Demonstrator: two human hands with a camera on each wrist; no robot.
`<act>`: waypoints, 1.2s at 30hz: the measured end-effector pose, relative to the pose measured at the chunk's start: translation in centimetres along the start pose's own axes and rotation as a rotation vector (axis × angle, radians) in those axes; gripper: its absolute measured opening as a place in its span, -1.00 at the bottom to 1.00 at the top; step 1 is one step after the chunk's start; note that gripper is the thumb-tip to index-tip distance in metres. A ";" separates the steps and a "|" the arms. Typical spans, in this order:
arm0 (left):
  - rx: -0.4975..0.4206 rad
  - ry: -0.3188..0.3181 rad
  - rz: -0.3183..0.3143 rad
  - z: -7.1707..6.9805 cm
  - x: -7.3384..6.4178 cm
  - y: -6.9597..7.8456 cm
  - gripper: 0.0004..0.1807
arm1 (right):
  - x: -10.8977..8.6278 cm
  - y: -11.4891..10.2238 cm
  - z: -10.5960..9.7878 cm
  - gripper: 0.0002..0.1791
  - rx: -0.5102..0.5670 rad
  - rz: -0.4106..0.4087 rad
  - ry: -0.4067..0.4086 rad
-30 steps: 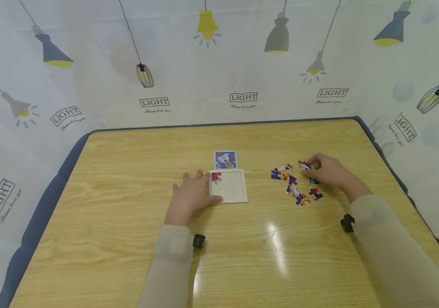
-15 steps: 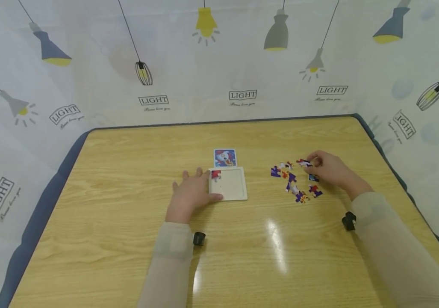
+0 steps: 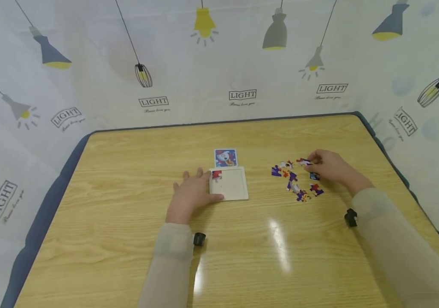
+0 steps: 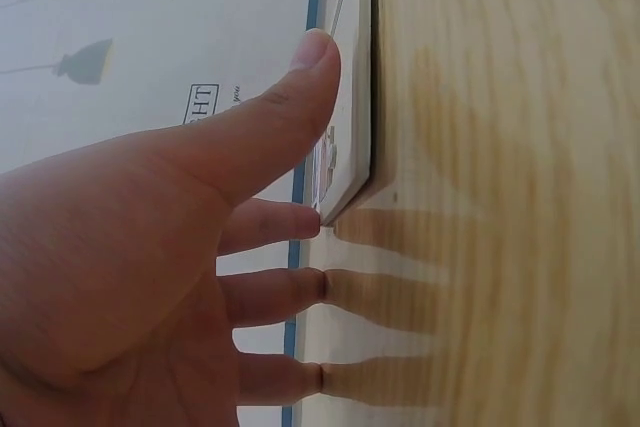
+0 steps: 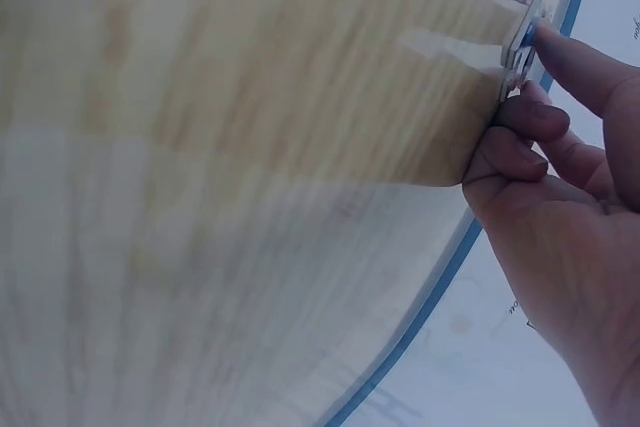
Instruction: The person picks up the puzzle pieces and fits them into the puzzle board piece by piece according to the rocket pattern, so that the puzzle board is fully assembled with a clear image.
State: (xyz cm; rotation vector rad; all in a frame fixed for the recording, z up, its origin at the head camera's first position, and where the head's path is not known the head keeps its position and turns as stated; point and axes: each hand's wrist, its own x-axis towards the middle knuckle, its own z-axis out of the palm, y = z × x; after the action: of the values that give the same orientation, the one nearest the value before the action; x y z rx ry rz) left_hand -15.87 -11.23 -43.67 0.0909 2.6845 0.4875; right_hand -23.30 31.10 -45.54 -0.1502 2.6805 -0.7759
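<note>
My left hand (image 3: 190,194) steadies a white square puzzle tray (image 3: 236,186), thumb over its front left edge and index fingertip at its far left corner. The other fingers (image 4: 275,297) are spread straight with tips on the table. One red and white puzzle piece (image 3: 216,176) lies in the tray's far left corner. On the right, my right hand (image 3: 328,167) pinches a purple, red and white puzzle piece (image 3: 303,161) between thumb and index finger, its other fingers curled in. A dark blue piece (image 3: 313,176) shows under that hand.
Several loose puzzle pieces (image 3: 293,186) are scattered between the tray and my right hand. Behind the tray lies a small picture card (image 3: 225,158) with a white cartoon animal. The wooden table (image 3: 242,252) ends at a patterned curtain (image 3: 188,64).
Both hands stay at nearly the same spots. My right fingers shift slightly at the piece they pinch; the head view tilts a little. Tray and loose pieces lie as before.
</note>
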 end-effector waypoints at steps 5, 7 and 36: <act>0.002 0.003 0.003 0.0 -0.1 -0.1 0.08 | 0.2 0.0 -0.2 -0.37 0.004 0.010 -0.021; 0.005 0.003 0.004 0.0 0.0 -0.1 0.08 | 0.2 0.1 -0.3 -0.35 0.017 0.015 -0.030; 0.035 0.000 -0.010 0.2 0.3 0.2 0.11 | 2.9 -15.4 5.5 -0.58 0.227 -0.209 0.036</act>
State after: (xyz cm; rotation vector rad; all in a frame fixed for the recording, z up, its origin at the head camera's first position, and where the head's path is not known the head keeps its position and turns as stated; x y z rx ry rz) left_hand -16.07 -10.95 -43.93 0.0879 2.6929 0.4380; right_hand -23.96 14.75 -42.54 -0.3669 2.6135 -1.1504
